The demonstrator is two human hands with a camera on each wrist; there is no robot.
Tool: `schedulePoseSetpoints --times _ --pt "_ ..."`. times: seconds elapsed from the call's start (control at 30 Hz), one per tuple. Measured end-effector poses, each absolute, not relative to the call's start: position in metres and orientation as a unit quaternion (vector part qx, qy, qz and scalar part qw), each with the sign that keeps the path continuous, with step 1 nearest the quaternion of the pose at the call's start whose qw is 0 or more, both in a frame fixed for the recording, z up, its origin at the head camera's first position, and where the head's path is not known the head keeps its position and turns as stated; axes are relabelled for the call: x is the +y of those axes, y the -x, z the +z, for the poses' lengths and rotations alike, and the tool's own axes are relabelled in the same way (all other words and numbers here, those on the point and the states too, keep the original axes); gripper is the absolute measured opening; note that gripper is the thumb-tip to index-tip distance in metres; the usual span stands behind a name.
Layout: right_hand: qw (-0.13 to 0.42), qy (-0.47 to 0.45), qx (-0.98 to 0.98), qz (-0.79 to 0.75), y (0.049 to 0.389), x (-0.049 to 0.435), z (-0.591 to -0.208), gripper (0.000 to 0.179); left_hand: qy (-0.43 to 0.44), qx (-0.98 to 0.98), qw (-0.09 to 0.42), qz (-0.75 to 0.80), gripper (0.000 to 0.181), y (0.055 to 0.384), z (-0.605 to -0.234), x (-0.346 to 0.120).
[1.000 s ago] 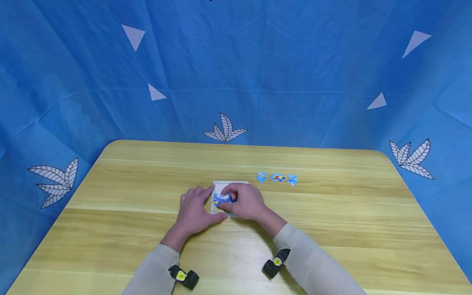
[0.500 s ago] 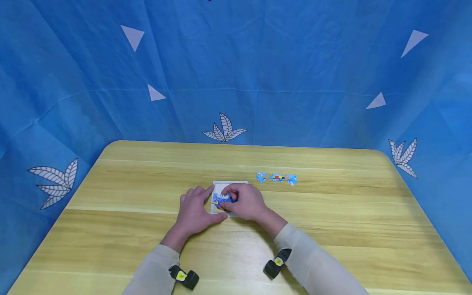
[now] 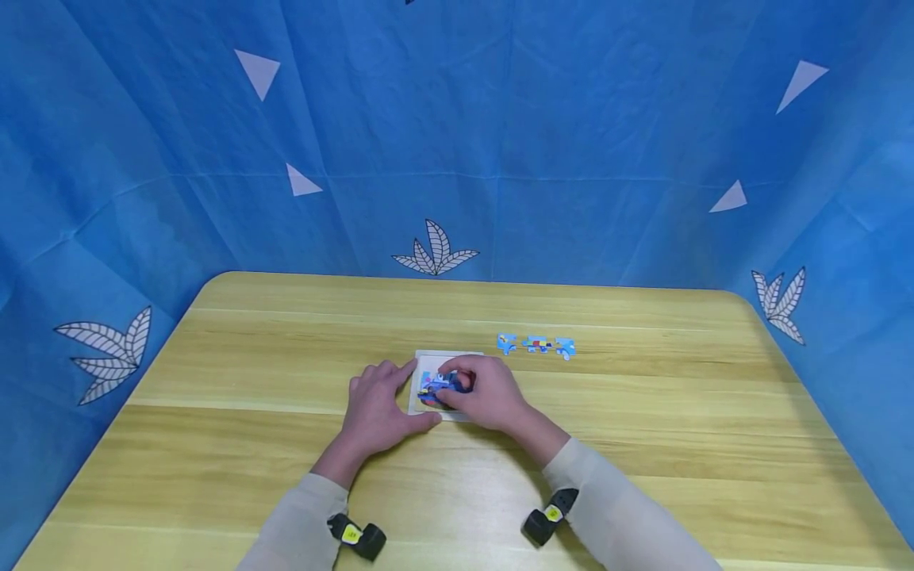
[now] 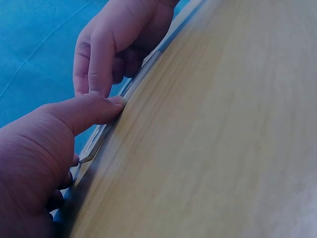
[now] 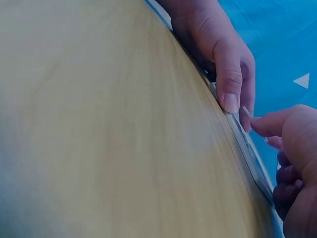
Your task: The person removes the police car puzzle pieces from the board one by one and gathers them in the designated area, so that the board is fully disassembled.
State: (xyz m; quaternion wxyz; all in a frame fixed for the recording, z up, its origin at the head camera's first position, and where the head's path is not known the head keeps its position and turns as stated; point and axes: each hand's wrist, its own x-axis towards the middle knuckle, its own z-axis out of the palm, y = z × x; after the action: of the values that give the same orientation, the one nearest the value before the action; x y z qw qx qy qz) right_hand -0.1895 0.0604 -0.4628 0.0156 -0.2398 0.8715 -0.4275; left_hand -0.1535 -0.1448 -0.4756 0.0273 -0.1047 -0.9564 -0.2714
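A flat, pale puzzle tray (image 3: 448, 417) lies on the table, with blue printed jigsaw pieces (image 3: 428, 382) along its left part. My left hand (image 3: 377, 408) holds the tray at its left front corner, thumb on the front edge and forefinger at the back left. In the left wrist view the thumb presses the tray's rim (image 4: 101, 135). My right hand (image 3: 491, 390) is over the tray, thumb and forefinger pinching a small puzzle piece (image 5: 246, 112), whose thin edge shows in the right wrist view. The right fingers hide part of the tray and the picture.
Beyond the tray to the right, three loose puzzle pieces lie in a row: a left one (image 3: 505, 342), a middle one (image 3: 537, 344) and a right one (image 3: 566, 347). The wooden table (image 3: 678, 412) ends at a blue curtain (image 3: 514, 159).
My right hand has shifted slightly right, and the blue pieces in the tray show a little farther right. The tray has also slid slightly right. My left hand stays nearly still.
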Motion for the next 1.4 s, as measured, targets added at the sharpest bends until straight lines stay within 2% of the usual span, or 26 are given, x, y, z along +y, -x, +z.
schedulePoseSetpoints --times 0.5,1.4 --pt "0.018 0.207 0.866 -0.454 0.185 0.088 -0.467 0.021 0.089 -0.96 0.01 -0.265 0.1 0.156 -0.477 -0.143" --pt "-0.006 0.17 0.895 -0.413 0.19 0.139 -0.467 0.024 0.083 -0.958 0.016 -0.274 0.099 0.154 -0.477 -0.143"
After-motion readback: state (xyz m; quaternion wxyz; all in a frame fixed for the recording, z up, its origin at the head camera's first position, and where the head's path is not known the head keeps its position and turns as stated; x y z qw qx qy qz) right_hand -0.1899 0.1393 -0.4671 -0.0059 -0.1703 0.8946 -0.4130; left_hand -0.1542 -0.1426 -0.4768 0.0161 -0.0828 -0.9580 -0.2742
